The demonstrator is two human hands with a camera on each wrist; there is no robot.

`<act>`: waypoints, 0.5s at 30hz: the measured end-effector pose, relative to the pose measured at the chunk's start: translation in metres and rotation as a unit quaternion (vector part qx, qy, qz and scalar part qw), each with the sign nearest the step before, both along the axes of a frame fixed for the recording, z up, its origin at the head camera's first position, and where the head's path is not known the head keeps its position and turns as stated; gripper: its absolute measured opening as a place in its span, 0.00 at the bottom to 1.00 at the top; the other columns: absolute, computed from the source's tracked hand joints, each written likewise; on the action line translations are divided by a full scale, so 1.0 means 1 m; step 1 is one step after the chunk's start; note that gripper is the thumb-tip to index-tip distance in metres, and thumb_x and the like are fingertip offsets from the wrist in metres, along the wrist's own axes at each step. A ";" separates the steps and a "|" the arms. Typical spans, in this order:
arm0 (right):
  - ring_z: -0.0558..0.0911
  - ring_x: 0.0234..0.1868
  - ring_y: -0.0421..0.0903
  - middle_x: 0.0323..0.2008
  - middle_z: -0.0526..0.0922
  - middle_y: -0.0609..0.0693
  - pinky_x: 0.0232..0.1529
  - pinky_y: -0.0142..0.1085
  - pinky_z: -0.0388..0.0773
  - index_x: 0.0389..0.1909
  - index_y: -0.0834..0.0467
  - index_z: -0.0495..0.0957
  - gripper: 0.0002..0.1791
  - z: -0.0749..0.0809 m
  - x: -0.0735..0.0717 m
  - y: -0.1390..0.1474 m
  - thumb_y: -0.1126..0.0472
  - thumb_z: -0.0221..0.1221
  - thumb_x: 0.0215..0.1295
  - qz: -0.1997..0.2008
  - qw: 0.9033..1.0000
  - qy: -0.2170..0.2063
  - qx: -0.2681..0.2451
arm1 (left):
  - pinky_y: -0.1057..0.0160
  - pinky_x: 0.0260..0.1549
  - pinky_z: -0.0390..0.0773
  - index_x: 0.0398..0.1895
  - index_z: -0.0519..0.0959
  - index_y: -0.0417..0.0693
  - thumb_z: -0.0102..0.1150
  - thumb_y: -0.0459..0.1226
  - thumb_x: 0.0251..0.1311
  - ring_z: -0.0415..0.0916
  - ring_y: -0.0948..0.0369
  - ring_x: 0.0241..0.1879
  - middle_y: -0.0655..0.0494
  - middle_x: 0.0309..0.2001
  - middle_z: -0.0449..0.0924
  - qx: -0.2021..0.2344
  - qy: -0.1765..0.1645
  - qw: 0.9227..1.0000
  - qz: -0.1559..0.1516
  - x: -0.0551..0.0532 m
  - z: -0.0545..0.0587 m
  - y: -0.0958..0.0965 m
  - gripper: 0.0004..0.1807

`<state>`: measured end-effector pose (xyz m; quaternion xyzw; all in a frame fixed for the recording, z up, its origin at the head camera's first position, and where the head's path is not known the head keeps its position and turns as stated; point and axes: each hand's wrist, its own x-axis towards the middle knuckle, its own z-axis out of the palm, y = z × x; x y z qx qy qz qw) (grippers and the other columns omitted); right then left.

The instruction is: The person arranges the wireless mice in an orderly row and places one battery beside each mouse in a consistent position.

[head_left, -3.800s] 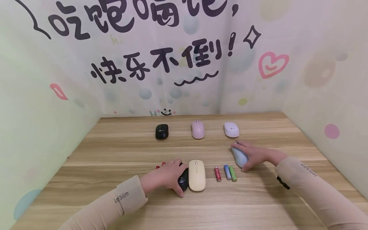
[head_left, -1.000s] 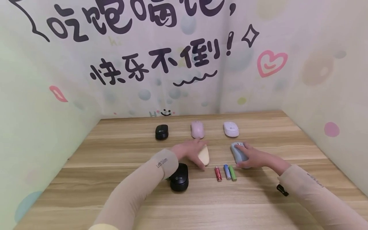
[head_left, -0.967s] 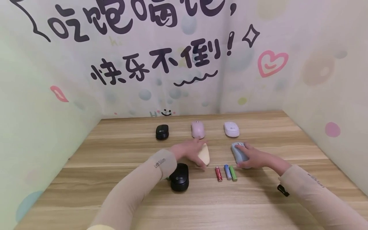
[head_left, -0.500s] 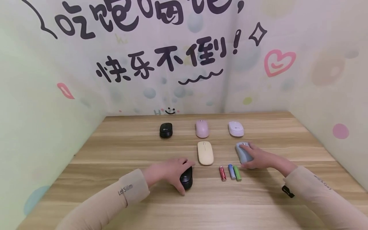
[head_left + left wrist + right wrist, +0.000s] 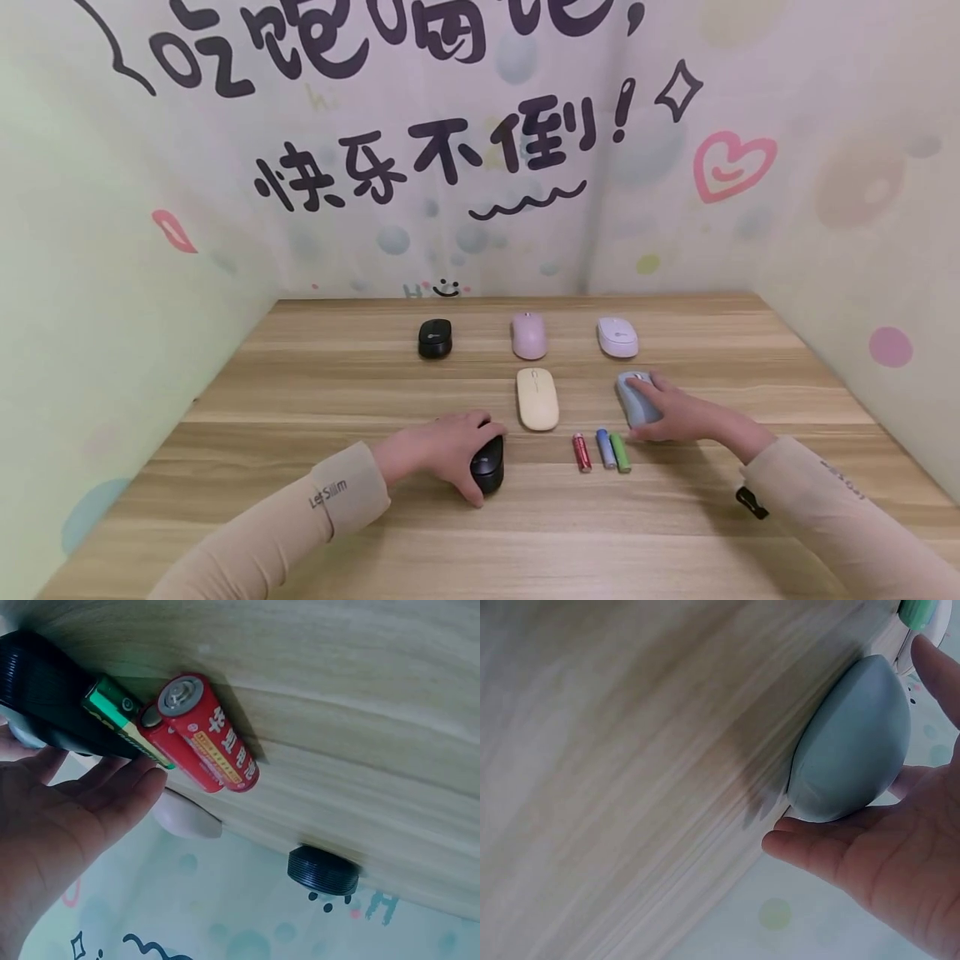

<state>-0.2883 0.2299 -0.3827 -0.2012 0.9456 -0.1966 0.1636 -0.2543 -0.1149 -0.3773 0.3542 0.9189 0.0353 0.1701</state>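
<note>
My left hand (image 5: 442, 454) is around a black computer mouse (image 5: 489, 467), thumb at its near side and fingers over its far end. In the left wrist view a green battery (image 5: 120, 712) and two red batteries (image 5: 214, 739) lie beside that mouse, close to the fingertips; the hand hides them in the head view. My right hand (image 5: 678, 412) holds a blue-grey mouse (image 5: 639, 404) between thumb and fingers; the right wrist view shows the mouse (image 5: 855, 742) on the tabletop. A cream mouse (image 5: 537, 400) lies between the hands.
Along the back stand a smaller black mouse (image 5: 435, 338), a lilac mouse (image 5: 528, 336) and a white mouse (image 5: 618, 337). A red battery (image 5: 582, 452), a blue battery (image 5: 604, 448) and a green battery (image 5: 620, 452) lie near the right hand. Printed cloth walls enclose the wooden table (image 5: 525, 542).
The cream mouse has shifted backward from beside the black mouse. My left hand left the cream mouse and came back to the black one. My right hand stays at the blue-grey mouse.
</note>
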 end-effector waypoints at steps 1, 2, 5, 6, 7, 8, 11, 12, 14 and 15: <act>0.64 0.53 0.70 0.62 0.41 0.81 0.47 0.59 0.67 0.67 0.65 0.49 0.47 0.000 0.000 0.000 0.47 0.62 0.55 0.000 1.000 0.001 0.000 | 0.60 0.51 0.68 0.65 0.61 0.53 0.70 0.54 0.38 0.66 0.56 0.50 0.49 0.57 0.64 0.002 0.002 1.000 -0.004 -0.001 0.000 0.000 0.48; 0.64 0.53 0.70 0.62 0.41 0.81 0.47 0.59 0.67 0.67 0.65 0.49 0.47 0.000 0.000 0.001 0.47 0.62 0.55 -0.001 1.000 0.000 0.000 | 0.61 0.50 0.68 0.64 0.61 0.53 0.71 0.54 0.38 0.66 0.57 0.50 0.49 0.56 0.64 0.009 0.001 1.000 -0.006 -0.002 -0.001 0.000 0.48; 0.63 0.53 0.71 0.62 0.41 0.81 0.47 0.59 0.67 0.67 0.65 0.49 0.48 0.000 0.000 0.002 0.46 0.62 0.55 -0.001 1.000 -0.001 -0.001 | 0.61 0.47 0.70 0.65 0.61 0.52 0.72 0.52 0.36 0.67 0.57 0.49 0.49 0.56 0.64 0.038 -0.003 0.999 -0.003 -0.008 0.003 0.000 0.49; 0.63 0.53 0.71 0.62 0.41 0.81 0.47 0.59 0.67 0.67 0.65 0.49 0.48 0.000 0.000 0.002 0.46 0.62 0.55 -0.001 1.000 -0.001 0.000 | 0.60 0.47 0.71 0.65 0.60 0.51 0.72 0.51 0.36 0.67 0.56 0.49 0.48 0.56 0.64 0.051 -0.005 0.999 0.003 -0.012 0.006 -0.001 0.49; 0.63 0.53 0.71 0.62 0.41 0.81 0.47 0.59 0.68 0.67 0.65 0.49 0.48 0.000 0.001 0.002 0.46 0.62 0.55 -0.001 1.000 -0.001 0.000 | 0.58 0.47 0.71 0.65 0.60 0.51 0.73 0.50 0.36 0.67 0.55 0.50 0.47 0.57 0.63 0.064 -0.005 0.998 0.013 -0.016 0.009 -0.002 0.49; 0.63 0.53 0.71 0.62 0.41 0.81 0.47 0.59 0.68 0.67 0.65 0.49 0.48 0.000 0.001 0.002 0.46 0.62 0.55 -0.001 1.000 -0.001 0.000 | 0.57 0.47 0.71 0.66 0.60 0.51 0.73 0.50 0.35 0.67 0.54 0.50 0.46 0.58 0.62 0.076 -0.003 0.997 0.025 -0.022 0.012 -0.004 0.50; 0.63 0.53 0.71 0.62 0.42 0.81 0.47 0.59 0.67 0.67 0.65 0.49 0.48 0.001 0.001 0.002 0.46 0.62 0.55 -0.002 1.000 -0.002 0.000 | 0.51 0.48 0.71 0.66 0.59 0.51 0.73 0.50 0.35 0.65 0.50 0.53 0.44 0.61 0.59 0.084 0.027 0.995 0.056 -0.041 0.022 -0.015 0.51; 0.64 0.53 0.71 0.62 0.42 0.81 0.47 0.60 0.67 0.68 0.65 0.49 0.48 0.001 0.001 0.002 0.46 0.62 0.55 -0.002 1.000 -0.001 0.000 | 0.50 0.48 0.71 0.66 0.59 0.50 0.73 0.50 0.36 0.64 0.49 0.55 0.43 0.62 0.59 0.082 0.037 0.994 0.063 -0.047 0.024 -0.020 0.51; 0.63 0.54 0.71 0.62 0.41 0.81 0.47 0.60 0.67 0.68 0.65 0.49 0.48 0.000 0.001 0.002 0.46 0.62 0.55 -0.003 1.000 -0.002 0.001 | 0.48 0.50 0.69 0.66 0.59 0.49 0.72 0.50 0.37 0.62 0.47 0.56 0.42 0.62 0.58 0.079 0.052 0.993 0.070 -0.058 0.026 -0.032 0.50; 0.63 0.54 0.71 0.62 0.41 0.81 0.47 0.60 0.67 0.68 0.65 0.49 0.48 0.000 0.000 0.002 0.46 0.62 0.55 -0.003 1.000 -0.003 0.001 | 0.47 0.51 0.69 0.66 0.59 0.48 0.72 0.50 0.37 0.61 0.46 0.57 0.41 0.62 0.57 0.076 0.055 0.993 0.073 -0.062 0.027 -0.039 0.50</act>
